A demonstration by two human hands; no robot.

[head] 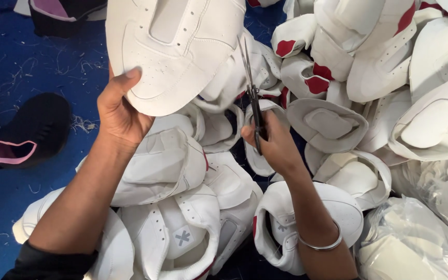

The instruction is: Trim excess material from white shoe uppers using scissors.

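We hold a white shoe upper (175, 49) up at the top of the view, above the heap. Our left hand (120, 111) grips its lower edge, thumb over the rim. Our right hand (273, 145) is closed around slim scissors (252, 98), blades pointing up just beside the upper. Below lies a pile of white uppers (182, 207); a black shoe with pink lining (27, 135) rests on the blue floor (32, 67).
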